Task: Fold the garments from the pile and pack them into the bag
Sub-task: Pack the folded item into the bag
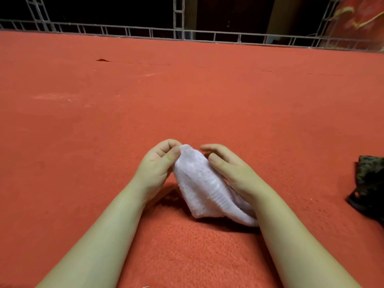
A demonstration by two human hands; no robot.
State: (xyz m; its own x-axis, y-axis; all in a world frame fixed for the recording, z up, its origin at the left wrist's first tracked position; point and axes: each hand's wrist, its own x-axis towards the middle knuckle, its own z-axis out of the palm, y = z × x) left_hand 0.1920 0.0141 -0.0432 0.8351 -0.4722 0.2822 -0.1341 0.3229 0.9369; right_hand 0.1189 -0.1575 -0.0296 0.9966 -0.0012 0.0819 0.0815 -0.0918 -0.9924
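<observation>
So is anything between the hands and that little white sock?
No. The left hand pinches the sock at its top end, and the right hand lies against its side. No bag is in view, so that path can't be judged.

A small pale pink sock of fuzzy knit, with a ribbed band near its lower end, is held up off the red carpet. It slants from its upper tip, far from the person, down toward the near right, where its lower end sags and seems to touch the carpet, though the forearm hides that part. At the right edge of the view, well apart from the sock, lies a dark, mottled green-and-black garment, crumpled on the carpet and cut off by the frame, so its kind cannot be told.
</observation>
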